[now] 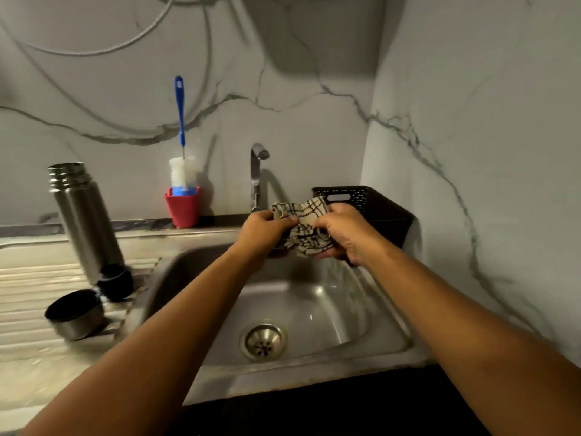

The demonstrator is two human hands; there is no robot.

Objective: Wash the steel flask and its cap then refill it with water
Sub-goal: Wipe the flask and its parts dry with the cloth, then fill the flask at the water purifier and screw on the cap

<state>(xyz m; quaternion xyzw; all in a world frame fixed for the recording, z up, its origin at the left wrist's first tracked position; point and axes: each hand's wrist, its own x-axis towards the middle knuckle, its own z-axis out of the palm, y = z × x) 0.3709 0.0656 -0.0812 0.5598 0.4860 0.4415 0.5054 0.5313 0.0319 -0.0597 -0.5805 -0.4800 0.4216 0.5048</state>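
Nearest, the dark edge of the tabletop (314,416) runs along the front of the steel sink (251,379), and the drain (263,341) sits in the near part of the basin. Two bare forearms reach across the basin from the near side.

On the ribbed drainboard (28,297) to the left, the cap (75,314) (a steel cup with a dark inside) lies tilted, its mouth showing. Just beyond it a small black stopper (115,281) stands right at the foot of the flask (85,221). The flask is upright on the drainboard, and its threaded neck is open.

Over the far side of the basin both hands hold a crumpled checked cloth (303,229). The left hand (262,231) grips its left part with curled fingers, and the right hand (349,234) bunches its right part. The hands are close together with the cloth between them.

Behind them the tap (257,174) rises from the far rim. Left of the tap a red cup (183,209) holds a blue-handled brush (179,114), standing upright. To the right a black basket (361,202) sits in the corner against the marbled wall (314,121).
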